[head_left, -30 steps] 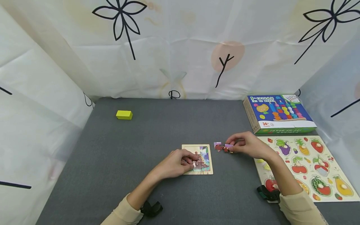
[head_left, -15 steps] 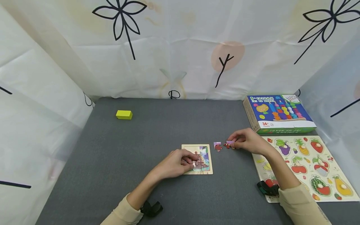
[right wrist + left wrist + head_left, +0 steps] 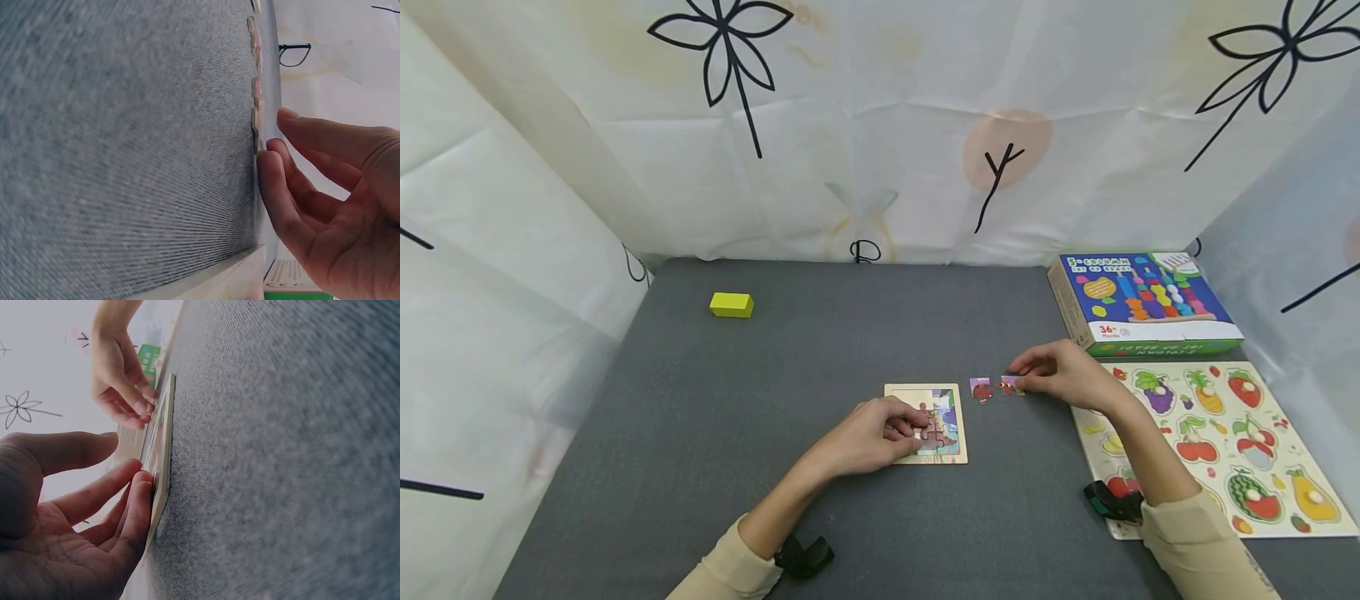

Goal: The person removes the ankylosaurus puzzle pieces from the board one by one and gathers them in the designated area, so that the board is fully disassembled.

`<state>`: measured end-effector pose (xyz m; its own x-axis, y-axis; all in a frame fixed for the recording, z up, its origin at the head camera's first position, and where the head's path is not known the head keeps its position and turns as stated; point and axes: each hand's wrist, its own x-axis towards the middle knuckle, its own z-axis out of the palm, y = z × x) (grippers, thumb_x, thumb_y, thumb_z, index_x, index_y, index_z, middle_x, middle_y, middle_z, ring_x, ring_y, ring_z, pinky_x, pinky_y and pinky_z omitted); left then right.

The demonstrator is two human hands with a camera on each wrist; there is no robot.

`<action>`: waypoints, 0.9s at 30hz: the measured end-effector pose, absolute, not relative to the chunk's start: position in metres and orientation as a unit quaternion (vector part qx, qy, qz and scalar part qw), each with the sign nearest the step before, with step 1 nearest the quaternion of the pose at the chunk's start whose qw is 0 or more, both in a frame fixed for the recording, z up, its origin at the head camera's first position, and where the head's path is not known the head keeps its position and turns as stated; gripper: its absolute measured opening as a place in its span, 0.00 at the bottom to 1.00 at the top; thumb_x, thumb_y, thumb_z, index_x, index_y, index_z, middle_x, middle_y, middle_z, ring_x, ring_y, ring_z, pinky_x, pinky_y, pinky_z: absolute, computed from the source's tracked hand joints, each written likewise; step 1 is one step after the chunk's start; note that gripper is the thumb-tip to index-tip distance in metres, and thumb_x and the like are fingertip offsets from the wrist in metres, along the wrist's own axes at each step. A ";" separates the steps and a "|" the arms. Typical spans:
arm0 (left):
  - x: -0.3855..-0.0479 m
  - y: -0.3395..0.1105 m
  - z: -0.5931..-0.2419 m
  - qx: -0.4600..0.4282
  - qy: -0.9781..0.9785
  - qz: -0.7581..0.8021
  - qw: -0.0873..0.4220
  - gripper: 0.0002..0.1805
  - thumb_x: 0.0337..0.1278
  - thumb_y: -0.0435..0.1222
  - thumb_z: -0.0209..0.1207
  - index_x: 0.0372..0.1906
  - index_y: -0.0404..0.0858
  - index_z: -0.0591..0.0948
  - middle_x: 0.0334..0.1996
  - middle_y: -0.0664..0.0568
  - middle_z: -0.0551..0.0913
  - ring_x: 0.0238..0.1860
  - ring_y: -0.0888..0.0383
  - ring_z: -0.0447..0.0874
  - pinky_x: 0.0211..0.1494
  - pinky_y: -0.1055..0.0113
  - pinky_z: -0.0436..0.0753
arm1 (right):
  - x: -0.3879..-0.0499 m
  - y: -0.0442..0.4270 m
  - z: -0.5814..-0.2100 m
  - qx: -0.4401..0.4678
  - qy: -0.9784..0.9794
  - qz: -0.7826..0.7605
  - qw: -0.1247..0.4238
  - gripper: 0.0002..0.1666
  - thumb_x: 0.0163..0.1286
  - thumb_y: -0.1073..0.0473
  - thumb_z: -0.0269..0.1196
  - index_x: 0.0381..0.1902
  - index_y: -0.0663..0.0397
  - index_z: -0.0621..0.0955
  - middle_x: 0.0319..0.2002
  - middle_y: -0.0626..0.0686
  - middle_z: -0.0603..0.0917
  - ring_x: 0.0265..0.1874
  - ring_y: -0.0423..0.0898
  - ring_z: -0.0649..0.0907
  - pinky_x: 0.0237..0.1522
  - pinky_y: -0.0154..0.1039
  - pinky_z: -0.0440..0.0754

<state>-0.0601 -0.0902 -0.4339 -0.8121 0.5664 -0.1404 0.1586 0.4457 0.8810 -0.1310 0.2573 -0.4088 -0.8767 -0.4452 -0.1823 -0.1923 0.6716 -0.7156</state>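
Beyond the puzzle tray [image 3: 940, 459] and to its left, a yellow block [image 3: 731, 305] sits on the tabletop [image 3: 760, 375]. The left hand [image 3: 868, 435] rests loosely bent at the tray, fingertips touching it, gripping nothing. Just right of the tray lie two loose puzzle pieces [image 3: 981, 390]; the right hand [image 3: 1063, 377] is at the farther one, fingers relaxed, thumb apart. Farther right of the tray stands a box [image 3: 1138, 300] printed "5-COLUMN" and "36+", with "CE" on its side; nearer, a fruit board [image 3: 1221, 442] pictures grapes, pineapple and watermelon.
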 end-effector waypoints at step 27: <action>-0.042 -0.077 -0.425 0.277 0.869 0.391 0.121 0.16 0.73 0.33 0.64 0.60 0.35 0.88 0.55 0.47 0.89 0.55 0.50 0.86 0.62 0.57 0.84 | -0.122 0.186 -0.419 -0.244 0.841 -0.436 0.208 0.10 0.74 0.65 0.70 0.50 0.64 0.90 0.41 0.58 0.93 0.33 0.36 0.85 0.39 0.30 0.83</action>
<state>-0.0419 -0.0769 -0.4250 -0.8169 0.5767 0.0052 0.3869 0.5414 0.7465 -0.1225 0.1862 -0.4188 -0.7946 -0.5916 -0.1362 -0.2294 0.5004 -0.8348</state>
